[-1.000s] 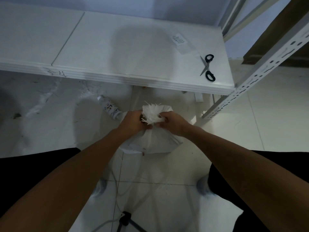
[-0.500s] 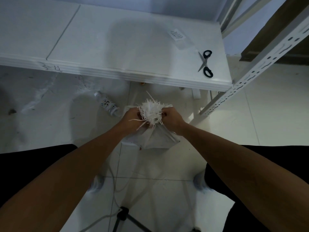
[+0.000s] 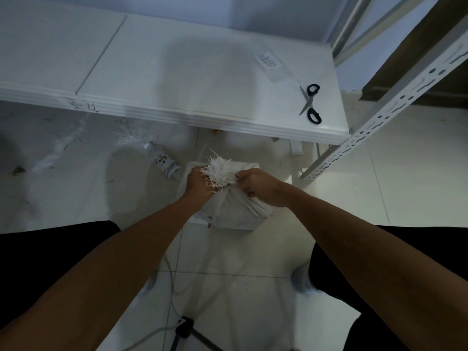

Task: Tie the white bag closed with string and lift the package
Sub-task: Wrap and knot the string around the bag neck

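A white woven bag (image 3: 235,211) stands on the tiled floor between my knees. Its mouth is bunched into a frayed white tuft (image 3: 219,171) that sticks up. My left hand (image 3: 198,184) grips the gathered neck from the left, fingers closed around it. My right hand (image 3: 258,186) pinches the neck from the right, just under the tuft. Thin white strands hang from the tuft over my left hand. Whether a string runs around the neck is hidden by my fingers.
A low white shelf board (image 3: 177,79) lies beyond the bag, with black-handled scissors (image 3: 311,103) and a paper label (image 3: 269,61) near its right end. A plastic bottle (image 3: 164,163) lies on the floor left of the bag. A perforated metal upright (image 3: 379,117) rises at right. Cables and a tripod (image 3: 184,330) below.
Both hands stayed at the bag's neck; the frayed tuft has been squeezed tighter and stands up more, and my right hand has shifted slightly lower on the neck.
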